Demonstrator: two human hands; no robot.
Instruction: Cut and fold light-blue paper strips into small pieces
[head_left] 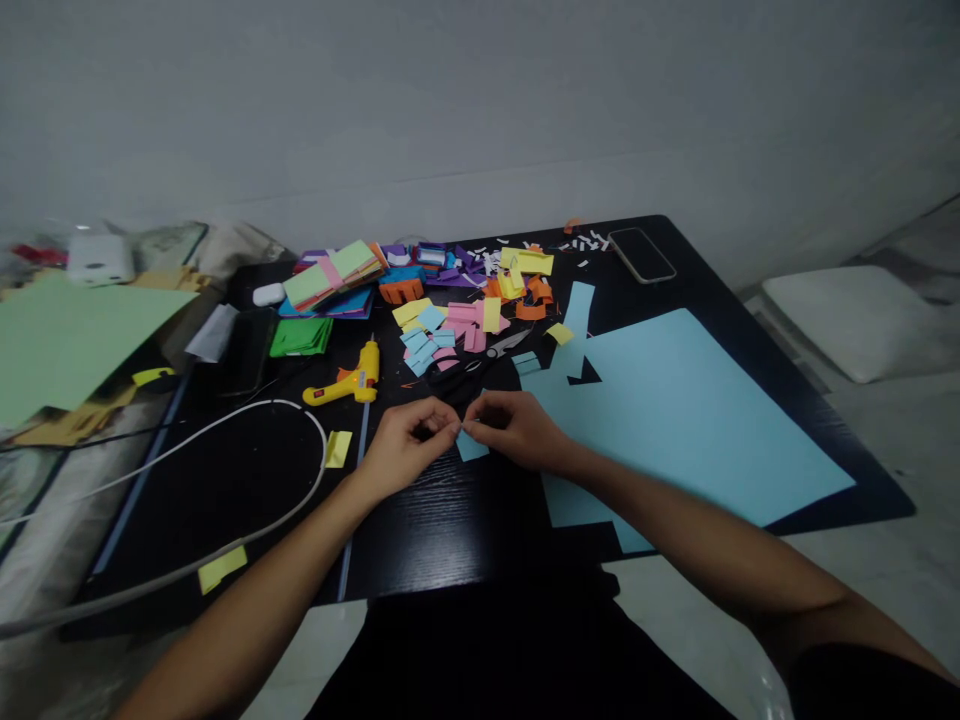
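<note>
My left hand (417,440) and my right hand (516,428) meet above the black table, fingertips nearly touching. Both pinch a small light blue paper piece (472,447), which hangs below the fingertips. Just behind my hands lie black-handled scissors (510,345), partly among the cut papers. A yellow glue gun (347,380) rests to the left of my left hand. Under my right forearm spreads a large light blue sheet (675,410) with pieces cut from its left side.
Folded pink, yellow and blue papers (465,325) lie at the back middle, near a stack of coloured strips (334,275). A phone (641,255) is at the back right. A white cable (322,440) loops across the left side. Green sheets (75,335) lie far left.
</note>
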